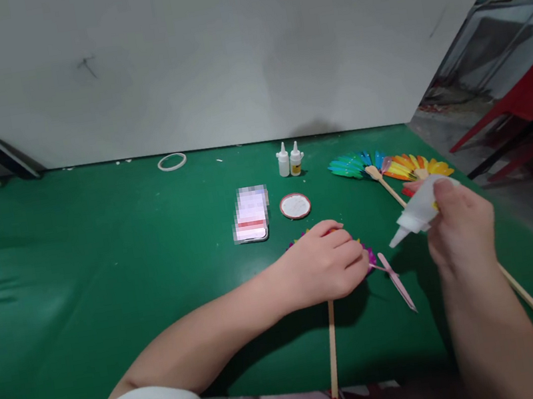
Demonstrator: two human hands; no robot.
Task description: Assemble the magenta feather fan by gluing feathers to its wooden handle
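My right hand (pixel 457 223) is wrapped around a white squeeze glue bottle (pixel 419 210), its nozzle angled down and left above the table. My left hand (pixel 332 263) bends its fingers over the head of a small fan and hides most of it. Purple and yellow edges show around the fingers. The fan's wooden stick (pixel 334 351) runs from beneath the hand to the table's front edge. Just right of the left fingers lie pink tweezers (pixel 398 283), near a thin pink strip. What the left fingertips press on is hidden.
Two more colourful fans, one blue-green (pixel 349 166) and one yellow-orange (pixel 413 166), lie at the right. Two small glue bottles (pixel 283 162) stand near the wall. A phone (pixel 251 214), a round white dish (pixel 295 206) and a white ring (pixel 172 162) rest on the green table (pixel 103 252).
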